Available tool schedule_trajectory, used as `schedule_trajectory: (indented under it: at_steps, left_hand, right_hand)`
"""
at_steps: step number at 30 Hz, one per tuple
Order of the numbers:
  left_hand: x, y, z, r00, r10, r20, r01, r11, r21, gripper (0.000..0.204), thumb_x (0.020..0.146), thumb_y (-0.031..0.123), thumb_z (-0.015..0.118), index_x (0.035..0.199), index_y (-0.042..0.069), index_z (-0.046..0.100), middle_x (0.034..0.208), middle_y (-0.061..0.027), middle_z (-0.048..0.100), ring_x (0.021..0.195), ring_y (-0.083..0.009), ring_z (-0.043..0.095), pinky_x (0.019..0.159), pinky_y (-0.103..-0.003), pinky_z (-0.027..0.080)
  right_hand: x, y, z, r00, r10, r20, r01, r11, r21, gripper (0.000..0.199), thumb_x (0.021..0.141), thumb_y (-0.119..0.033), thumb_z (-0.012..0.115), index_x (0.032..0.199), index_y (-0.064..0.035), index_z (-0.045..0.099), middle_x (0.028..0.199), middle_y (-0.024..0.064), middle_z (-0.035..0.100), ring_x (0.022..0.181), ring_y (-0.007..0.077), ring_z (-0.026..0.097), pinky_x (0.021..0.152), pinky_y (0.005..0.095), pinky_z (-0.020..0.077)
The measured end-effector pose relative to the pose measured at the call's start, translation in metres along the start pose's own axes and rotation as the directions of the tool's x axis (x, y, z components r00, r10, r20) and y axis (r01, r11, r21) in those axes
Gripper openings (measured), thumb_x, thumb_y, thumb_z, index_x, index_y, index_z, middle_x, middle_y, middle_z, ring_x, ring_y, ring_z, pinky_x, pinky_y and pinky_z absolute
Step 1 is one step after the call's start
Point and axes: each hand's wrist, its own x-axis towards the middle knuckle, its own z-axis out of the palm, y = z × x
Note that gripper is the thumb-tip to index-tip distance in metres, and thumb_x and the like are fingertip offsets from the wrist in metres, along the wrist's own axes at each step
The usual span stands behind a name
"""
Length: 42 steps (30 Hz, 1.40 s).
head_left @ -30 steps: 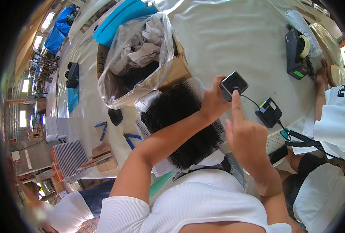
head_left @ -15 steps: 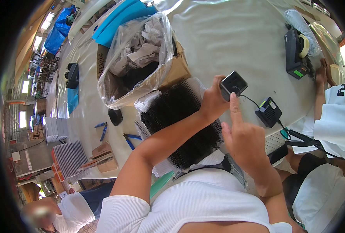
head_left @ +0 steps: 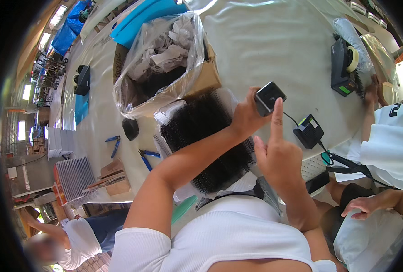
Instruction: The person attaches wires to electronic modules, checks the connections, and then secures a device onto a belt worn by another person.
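Note:
My left hand (head_left: 248, 112) reaches across my body and grips a small, boxy black device (head_left: 271, 97) with a glossy dark screen. A thin cable leads from that side to a black box (head_left: 309, 131) on the table. My right hand (head_left: 278, 156) holds nothing; its index finger is stretched up to the screen's lower right edge, its thumb stands apart and the other fingers are curled. Whether the fingertip touches the screen I cannot tell. Under my left forearm lies a thick bundle of black wire-like coils (head_left: 194, 122), partly wrapped in clear plastic.
A cardboard box (head_left: 208, 75) lined with clear plastic holds crumpled paper behind the bundle. Blue-handled pliers (head_left: 145, 159) and a black rounded object (head_left: 130, 129) lie left. Tape dispensers (head_left: 342, 68) (head_left: 82, 80) stand on both sides. Co-workers are at the right and lower left.
My right index finger has shifted from the device's lower edge to its right side. The view has moved slightly. A co-worker's hand now shows at the lower right.

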Motion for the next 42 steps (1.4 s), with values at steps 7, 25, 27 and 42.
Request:
schedule_trajectory:
  at_steps: [7, 25, 27, 42]
  left_hand:
    - [-0.001, -0.008, -0.001, 1.0, 0.008, 0.003, -0.008, 1.0, 0.0, 0.064, 0.066, 0.029, 0.078, 0.115, 0.009, 0.042, 0.091, -0.0175, 0.064, 0.086, -0.0367, 0.064, 0.071, -0.043, 0.052]
    - [-0.004, 0.001, -0.001, 0.993, -0.121, 0.011, 0.121, 0.986, -0.113, 0.062, 0.063, 0.029, 0.081, 0.11, 0.007, 0.048, 0.093, -0.0147, 0.067, 0.091, -0.0308, 0.065, 0.075, -0.035, 0.051]
    - [-0.007, -0.006, -0.004, 0.994, -0.106, -0.009, 0.105, 0.99, -0.097, 0.063, 0.061, 0.028, 0.081, 0.11, 0.006, 0.049, 0.095, -0.0145, 0.066, 0.093, -0.0297, 0.065, 0.078, -0.034, 0.051]
    - [-0.005, -0.024, -0.005, 0.993, -0.113, -0.041, 0.116, 0.991, 0.067, 0.068, 0.058, 0.029, 0.083, 0.111, 0.004, 0.049, 0.099, -0.0155, 0.066, 0.096, -0.0305, 0.064, 0.083, -0.036, 0.05]
  right_hand:
    - [-0.006, 0.009, -0.003, 0.971, 0.213, 0.111, -0.219, 0.975, 0.041, 0.081, 0.083, -0.02, 0.061, 0.144, 0.0014, 0.013, 0.064, 0.0165, 0.062, 0.057, 0.0335, 0.061, 0.053, 0.0412, 0.0468]
    - [-0.001, -0.004, -0.006, 0.993, 0.054, 0.104, -0.037, 0.987, -0.158, 0.082, 0.082, -0.024, 0.062, 0.143, 0.0008, 0.015, 0.065, 0.0196, 0.062, 0.062, 0.0366, 0.064, 0.058, 0.0451, 0.051]
    - [-0.011, 0.006, 0.002, 0.989, 0.073, 0.128, -0.056, 0.99, -0.131, 0.082, 0.081, -0.024, 0.062, 0.143, 0.0025, 0.014, 0.065, 0.0203, 0.063, 0.063, 0.0377, 0.063, 0.06, 0.0457, 0.0511]
    - [0.054, 0.09, -0.064, 0.929, 0.072, -0.363, 0.004, 0.979, 0.206, 0.035, 0.08, -0.03, 0.069, 0.107, -0.0075, 0.066, 0.07, 0.009, 0.064, 0.061, 0.0172, 0.061, 0.059, 0.0319, 0.0485]
